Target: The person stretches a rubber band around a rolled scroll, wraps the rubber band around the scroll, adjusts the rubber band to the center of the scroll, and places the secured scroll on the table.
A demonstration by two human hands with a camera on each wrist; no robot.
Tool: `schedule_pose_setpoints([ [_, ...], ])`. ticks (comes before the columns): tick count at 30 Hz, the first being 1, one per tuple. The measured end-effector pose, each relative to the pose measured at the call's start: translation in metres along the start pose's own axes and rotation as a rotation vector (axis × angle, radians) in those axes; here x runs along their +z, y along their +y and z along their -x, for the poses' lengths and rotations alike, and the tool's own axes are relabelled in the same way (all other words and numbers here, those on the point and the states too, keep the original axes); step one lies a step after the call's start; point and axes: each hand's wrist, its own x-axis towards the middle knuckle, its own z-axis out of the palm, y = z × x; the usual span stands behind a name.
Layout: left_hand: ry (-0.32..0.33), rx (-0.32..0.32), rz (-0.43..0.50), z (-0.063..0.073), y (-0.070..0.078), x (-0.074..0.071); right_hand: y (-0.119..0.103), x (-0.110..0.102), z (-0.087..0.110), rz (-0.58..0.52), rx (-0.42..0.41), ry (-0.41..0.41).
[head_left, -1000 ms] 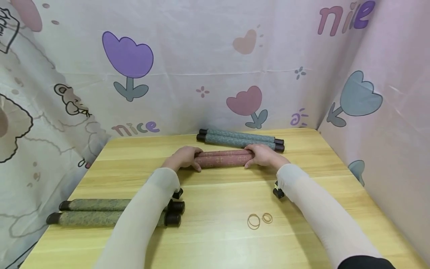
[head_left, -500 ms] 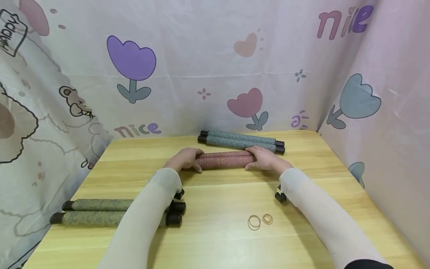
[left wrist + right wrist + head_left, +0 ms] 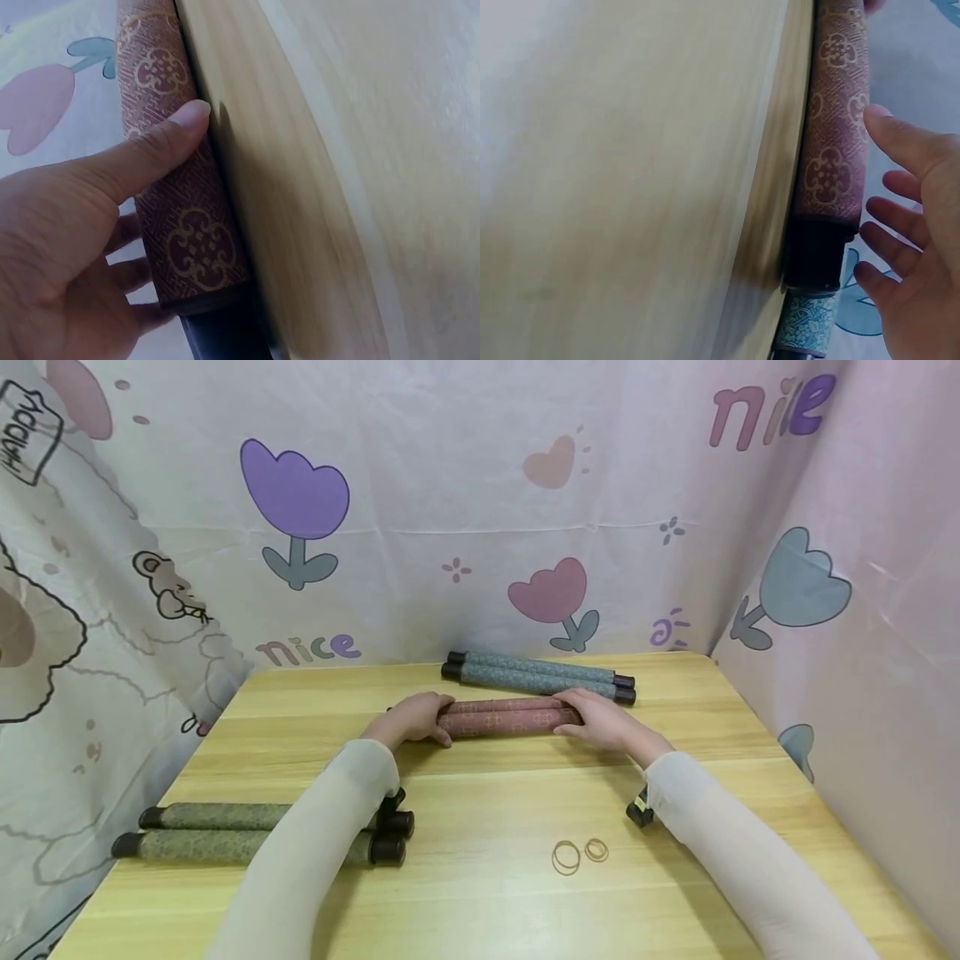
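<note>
Two dark red scrolls [image 3: 495, 720] with a gold flower pattern and black end knobs lie side by side across the back of the table. My left hand [image 3: 411, 718] holds their left end; in the left wrist view its thumb [image 3: 161, 146] crosses the near scroll and the fingers go behind it. At the right end is my right hand [image 3: 606, 722]. The right wrist view has its thumb [image 3: 900, 139] at the scroll's edge and its fingers [image 3: 892, 217] spread loosely, beside the black knob [image 3: 815, 255]. The scrolls' far sides are partly hidden.
Behind the red scrolls lie two blue-green scrolls [image 3: 525, 675]. Two olive green scrolls [image 3: 195, 847] lie at the front left, partly under my left forearm. Thin brown rubber bands [image 3: 566, 857] rest on the wooden table [image 3: 480, 910]. A printed curtain [image 3: 420, 468] hangs around the table.
My right hand has slid slightly right, off the cloth towards the scrolls' right end, and its hold has loosened. My left hand stays at the left end. The red scrolls have barely moved.
</note>
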Motion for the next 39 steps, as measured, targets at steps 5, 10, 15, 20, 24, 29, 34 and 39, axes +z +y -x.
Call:
schedule_pose_setpoints([
  [5, 0.006, -0.003, -0.045, 0.008, 0.004, -0.001, -0.002, -0.002, 0.01, -0.012, -0.008, 0.004],
  [10, 0.052, 0.044, -0.084, 0.014, 0.006, -0.005, -0.006, -0.006, 0.019, 0.001, -0.028, -0.006],
  [15, 0.087, 0.091, -0.074, 0.022, 0.009, -0.008, -0.017, -0.011, 0.028, 0.002, -0.068, -0.018],
  [20, 0.12, 0.139, -0.048, 0.033, 0.017, -0.009, -0.027, -0.012, 0.04, -0.015, -0.117, -0.041],
  [24, 0.137, 0.172, -0.021, 0.044, 0.028, -0.007, -0.032, -0.011, 0.05, -0.032, -0.138, -0.065],
  [29, 0.146, 0.203, 0.011, 0.057, 0.04, -0.004, -0.039, -0.01, 0.058, -0.052, -0.168, -0.081],
  [34, 0.158, 0.229, 0.029, 0.069, 0.051, 0.003, -0.046, -0.007, 0.065, -0.034, -0.237, -0.088],
  [39, 0.173, 0.282, 0.055, 0.08, 0.063, 0.013, -0.051, -0.002, 0.071, -0.019, -0.3, -0.113],
])
